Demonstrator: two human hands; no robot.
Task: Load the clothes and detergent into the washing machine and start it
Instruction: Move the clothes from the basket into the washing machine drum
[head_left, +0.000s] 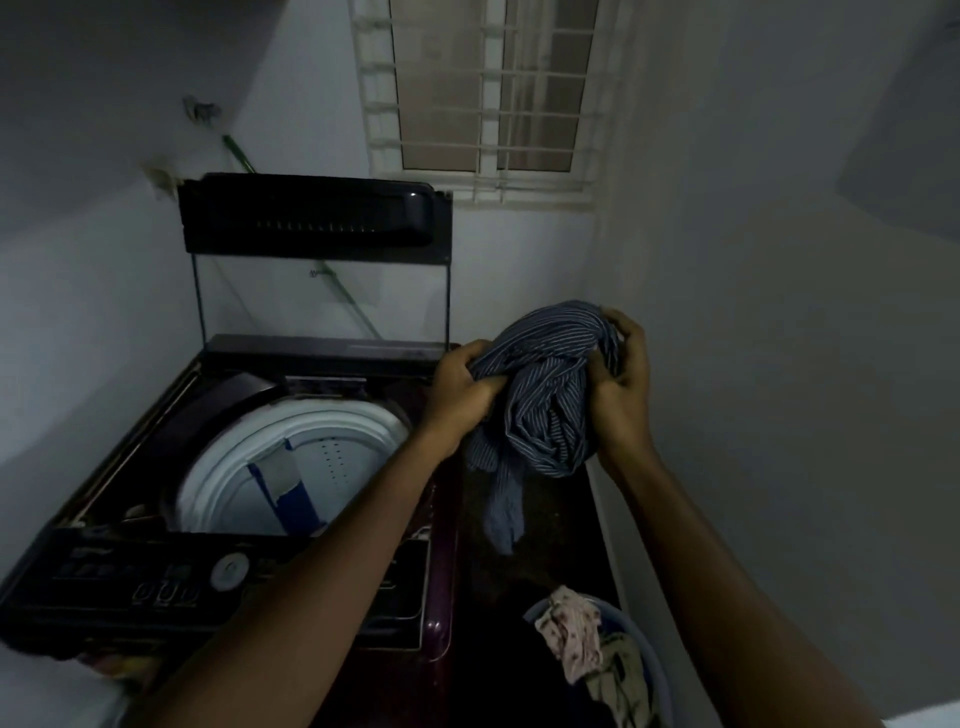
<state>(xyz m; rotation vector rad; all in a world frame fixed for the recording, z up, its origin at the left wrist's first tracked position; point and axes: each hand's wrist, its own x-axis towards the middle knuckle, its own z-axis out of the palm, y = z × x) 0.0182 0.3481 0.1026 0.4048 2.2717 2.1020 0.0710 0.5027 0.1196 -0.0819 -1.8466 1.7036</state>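
Fingers of the left hand (462, 384) and right hand (621, 387) curl into a bunched blue-grey striped cloth garment (550, 395), held just right of the dark top-loading washing machine (130, 582). This looks like the loading step. The next move calls for swinging the garment left over the machine's open white drum (234, 457) and letting go.

Dim corner; white walls (753, 312), barred window (488, 98).

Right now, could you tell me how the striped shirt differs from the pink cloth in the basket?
The striped shirt is dark blue-grey with thin pale stripes; the pink cloth is pale and speckled. The striped shirt is bunched in the left hand and right hand, held up; the pink cloth lies in the basket. Both are crumpled, neither in the drum.
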